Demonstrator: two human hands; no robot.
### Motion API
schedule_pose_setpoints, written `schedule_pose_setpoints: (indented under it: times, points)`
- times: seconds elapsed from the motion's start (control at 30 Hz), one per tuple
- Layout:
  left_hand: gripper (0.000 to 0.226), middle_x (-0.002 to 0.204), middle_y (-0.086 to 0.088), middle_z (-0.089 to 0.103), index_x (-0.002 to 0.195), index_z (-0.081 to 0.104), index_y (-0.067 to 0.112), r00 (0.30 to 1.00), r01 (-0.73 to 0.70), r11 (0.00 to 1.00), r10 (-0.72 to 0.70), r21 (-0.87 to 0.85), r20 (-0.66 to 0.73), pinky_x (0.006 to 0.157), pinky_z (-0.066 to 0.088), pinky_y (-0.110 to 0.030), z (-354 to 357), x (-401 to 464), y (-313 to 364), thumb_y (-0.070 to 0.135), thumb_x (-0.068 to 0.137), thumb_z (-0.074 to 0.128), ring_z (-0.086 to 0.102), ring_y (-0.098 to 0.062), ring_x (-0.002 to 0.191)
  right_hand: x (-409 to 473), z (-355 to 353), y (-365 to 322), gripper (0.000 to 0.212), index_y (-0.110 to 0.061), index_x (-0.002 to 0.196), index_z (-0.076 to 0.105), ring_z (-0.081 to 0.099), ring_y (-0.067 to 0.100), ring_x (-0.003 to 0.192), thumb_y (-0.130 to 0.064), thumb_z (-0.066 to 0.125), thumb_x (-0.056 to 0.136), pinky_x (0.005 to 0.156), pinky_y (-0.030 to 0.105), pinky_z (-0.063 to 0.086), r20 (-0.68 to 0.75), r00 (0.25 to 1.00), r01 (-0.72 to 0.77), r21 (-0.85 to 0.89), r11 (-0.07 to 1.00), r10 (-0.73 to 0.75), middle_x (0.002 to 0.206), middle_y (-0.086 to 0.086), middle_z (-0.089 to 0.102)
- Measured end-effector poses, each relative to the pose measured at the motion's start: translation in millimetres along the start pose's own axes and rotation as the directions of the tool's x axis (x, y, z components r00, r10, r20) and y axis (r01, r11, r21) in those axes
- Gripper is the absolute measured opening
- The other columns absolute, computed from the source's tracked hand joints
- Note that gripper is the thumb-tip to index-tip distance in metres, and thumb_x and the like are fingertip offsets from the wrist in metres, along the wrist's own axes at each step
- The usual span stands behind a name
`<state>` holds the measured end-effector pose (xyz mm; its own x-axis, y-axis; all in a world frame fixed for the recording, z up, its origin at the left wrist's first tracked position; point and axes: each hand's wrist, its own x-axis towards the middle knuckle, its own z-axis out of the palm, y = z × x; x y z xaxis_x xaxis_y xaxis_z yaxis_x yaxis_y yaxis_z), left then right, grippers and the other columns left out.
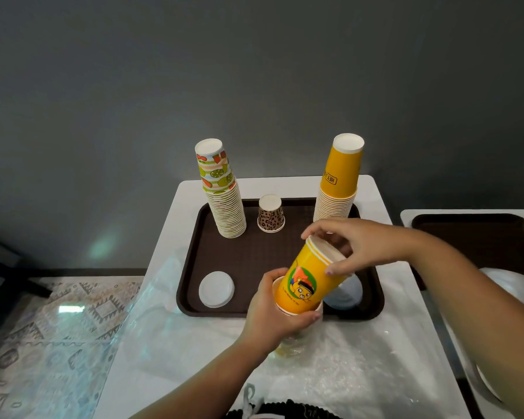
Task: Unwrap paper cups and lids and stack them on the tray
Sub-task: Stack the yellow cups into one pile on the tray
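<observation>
I hold a few nested yellow cups with a cartoon print (304, 279) over the near edge of the brown tray (254, 255). My left hand (273, 316) grips their lower end. My right hand (360, 246) pinches the rim at the upper end. On the tray stand a fruit-print cup stack (223, 195) at the back left, a leopard-print cup (270, 213) in the middle and a tall yellow cup stack (339, 182) at the back right. A white lid (216, 288) lies at the front left. Another lid (345, 293) lies partly hidden behind the held cups.
Clear plastic wrapping (330, 367) is spread over the white table (384, 285) in front of the tray and hangs off its left side. A second brown tray (478, 234) with white items sits on a table to the right. A patterned rug (43, 337) covers the floor at left.
</observation>
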<state>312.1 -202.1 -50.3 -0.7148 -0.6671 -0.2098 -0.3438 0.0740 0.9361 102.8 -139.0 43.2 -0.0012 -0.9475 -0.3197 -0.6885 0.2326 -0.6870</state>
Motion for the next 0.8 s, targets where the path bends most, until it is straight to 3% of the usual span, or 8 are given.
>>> schedule_pose_setpoints:
  times: [0.1, 0.27, 0.33, 0.43, 0.5, 0.6, 0.7, 0.8]
  points:
    - [0.089, 0.105, 0.006, 0.065, 0.117, 0.047, 0.028, 1.0, 0.006, 1.0, -0.006, -0.018, -0.009, 0.075, 0.055, -0.023, 0, -1, 0, 0.05, 0.037, 0.081, 0.066, -0.004, 0.09, -6, -9, 12, 0.06, -0.037, 0.124, 0.043, 0.05, 0.015, 0.115, -0.025, 0.078, 0.077, 0.089, 0.032, 0.055, 0.108, 0.993, -0.046, 0.058, 0.997, 0.039, 0.126, -0.009, 0.044]
    - [0.091, 0.106, 0.012, 0.062, 0.117, 0.046, 0.029, 0.999, 0.026, 1.0, -0.026, 0.008, -0.026, 0.075, 0.049, -0.012, -2, -1, 4, 0.055, 0.035, 0.075, 0.059, 0.0, 0.096, 4, 11, 24, 0.075, -0.031, 0.127, 0.041, 0.052, 0.007, 0.105, -0.029, 0.085, 0.067, 0.083, 0.016, 0.048, 0.157, 0.983, -0.066, -0.206, 0.976, 0.099, 0.116, -0.013, 0.051]
    - [0.091, 0.108, 0.014, 0.061, 0.117, 0.046, 0.031, 0.999, 0.031, 0.999, -0.031, 0.026, -0.019, 0.077, 0.047, -0.011, -2, -1, 3, 0.056, 0.035, 0.076, 0.058, 0.0, 0.1, 10, 18, 28, 0.075, -0.03, 0.125, 0.043, 0.055, 0.007, 0.102, -0.032, 0.086, 0.064, 0.08, 0.015, 0.049, 0.103, 0.991, -0.063, -0.214, 0.975, 0.087, 0.111, -0.012, 0.054]
    - [0.093, 0.114, 0.018, 0.058, 0.12, 0.046, 0.033, 0.999, 0.025, 0.998, -0.024, 0.054, -0.029, 0.087, 0.047, -0.016, -1, 0, 1, 0.057, 0.036, 0.076, 0.055, 0.0, 0.106, 14, 4, 23, 0.073, -0.035, 0.123, 0.044, 0.058, 0.004, 0.101, -0.03, 0.086, 0.064, 0.083, 0.018, 0.05, -0.132, 0.99, -0.046, -0.013, 0.999, 0.044, 0.11, -0.015, 0.057]
    - [0.092, 0.115, 0.019, 0.057, 0.12, 0.046, 0.035, 0.999, 0.028, 0.998, -0.026, 0.051, -0.033, 0.089, 0.047, -0.016, -1, 1, 0, 0.055, 0.036, 0.077, 0.055, 0.001, 0.106, 18, -18, 13, 0.074, -0.035, 0.124, 0.042, 0.057, -0.004, 0.097, -0.022, 0.086, 0.065, 0.084, 0.018, 0.048, -0.387, 0.922, 0.036, 0.138, 0.99, 0.021, 0.108, -0.019, 0.057]
    - [0.089, 0.115, 0.019, 0.058, 0.118, 0.046, 0.037, 0.999, 0.038, 0.999, -0.037, 0.039, -0.028, 0.085, 0.045, -0.011, 0, 2, -2, 0.053, 0.037, 0.079, 0.055, 0.003, 0.105, 30, -56, 5, 0.075, -0.027, 0.129, 0.041, 0.058, -0.004, 0.099, -0.019, 0.083, 0.067, 0.086, 0.02, 0.049, -0.677, 0.733, 0.181, 0.276, 0.944, 0.057, 0.111, -0.015, 0.058]
    - [0.089, 0.114, 0.019, 0.059, 0.119, 0.046, 0.037, 0.999, 0.031, 0.999, -0.03, 0.041, -0.026, 0.08, 0.042, -0.005, 0, 3, -2, 0.053, 0.038, 0.079, 0.055, 0.006, 0.103, 47, -84, 14, 0.079, -0.022, 0.136, 0.036, 0.053, 0.012, 0.114, -0.025, 0.08, 0.071, 0.091, 0.03, 0.046, -0.785, 0.597, 0.214, 0.356, 0.91, 0.167, 0.128, -0.004, 0.053]
    - [0.09, 0.113, 0.018, 0.059, 0.12, 0.047, 0.033, 1.0, 0.021, 0.999, -0.02, 0.048, -0.017, 0.079, 0.043, -0.006, 0, 3, -3, 0.051, 0.039, 0.08, 0.054, 0.007, 0.102, 61, -96, 29, 0.082, -0.018, 0.141, 0.031, 0.049, 0.017, 0.12, -0.026, 0.078, 0.074, 0.097, 0.037, 0.045, -0.808, 0.532, 0.18, 0.4, 0.899, 0.254, 0.138, 0.002, 0.047]
